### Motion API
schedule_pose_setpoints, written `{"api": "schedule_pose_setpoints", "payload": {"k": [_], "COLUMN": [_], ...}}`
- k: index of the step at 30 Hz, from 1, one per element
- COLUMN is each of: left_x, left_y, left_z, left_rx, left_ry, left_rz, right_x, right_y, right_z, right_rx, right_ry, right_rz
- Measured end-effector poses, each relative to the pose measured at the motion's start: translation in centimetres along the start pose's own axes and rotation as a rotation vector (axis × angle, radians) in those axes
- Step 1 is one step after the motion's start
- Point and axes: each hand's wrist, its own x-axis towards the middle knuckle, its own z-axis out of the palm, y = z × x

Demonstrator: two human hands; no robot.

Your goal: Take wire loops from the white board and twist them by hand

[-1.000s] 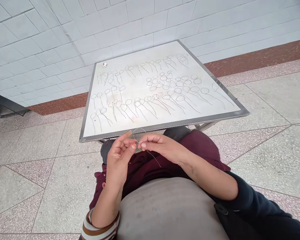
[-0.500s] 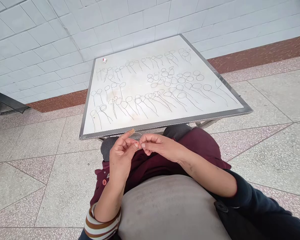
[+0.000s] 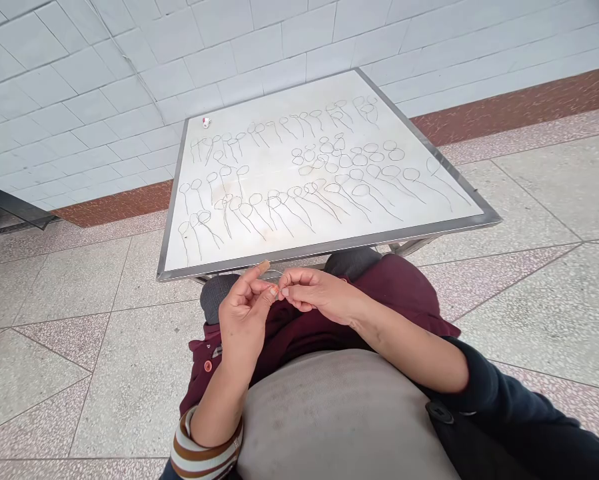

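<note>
Fingertips meet just off the table's near edge, above my lap. My left hand (image 3: 244, 310) pinches a thin wire between thumb and fingers, and its index finger, with a tan wrap at the tip, is stretched out. My right hand (image 3: 316, 293) pinches the same wire close beside the left thumb. A short arc of the wire (image 3: 275, 271) curves above the fingertips; the rest is hidden by the fingers. On the white table (image 3: 274, 160) lie several looped wires with long tails (image 3: 362, 192), in rows, and several closed rings (image 3: 390, 150) towards the right.
The table has a grey metal rim (image 3: 329, 249). A small white and red object (image 3: 206, 123) sits near its far left corner. Behind stands a white tiled wall (image 3: 259, 47) with a brown base strip. The floor (image 3: 144, 373) is speckled tile. A dark object (image 3: 9, 207) is at the far left.
The view has shifted slightly. Both hands stay together at almost the same place, with the right hand's lower fingers moved slightly.
</note>
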Motion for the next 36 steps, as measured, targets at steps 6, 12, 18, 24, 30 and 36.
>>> {"api": "schedule_pose_setpoints", "payload": {"k": [6, 12, 18, 24, 30, 36], "left_x": [-0.2, -0.3, -0.3, -0.2, 0.1, 0.4], "left_y": [-0.1, 0.1, 0.0, -0.3, -1.0, -1.2], "left_z": [0.4, 0.5, 0.6, 0.6, 0.5, 0.2], "left_rx": [0.007, 0.023, 0.022, 0.01, -0.068, -0.276], "left_ry": [0.039, 0.049, 0.079, 0.086, 0.08, 0.01], "left_rz": [0.004, 0.015, 0.001, -0.024, -0.046, -0.109], "right_x": [0.1, 0.1, 0.3, 0.5, 0.5, 0.1], "right_y": [-0.1, -0.2, 0.8, 1.2, 1.0, 0.2], "right_z": [0.1, 0.1, 0.1, 0.2, 0.3, 0.1], "right_rx": [0.02, 0.007, 0.037, 0.026, 0.036, 0.057], "right_ry": [0.032, 0.048, 0.067, 0.097, 0.109, 0.072], "right_rz": [-0.005, -0.008, -0.05, -0.047, -0.021, 0.056]}}
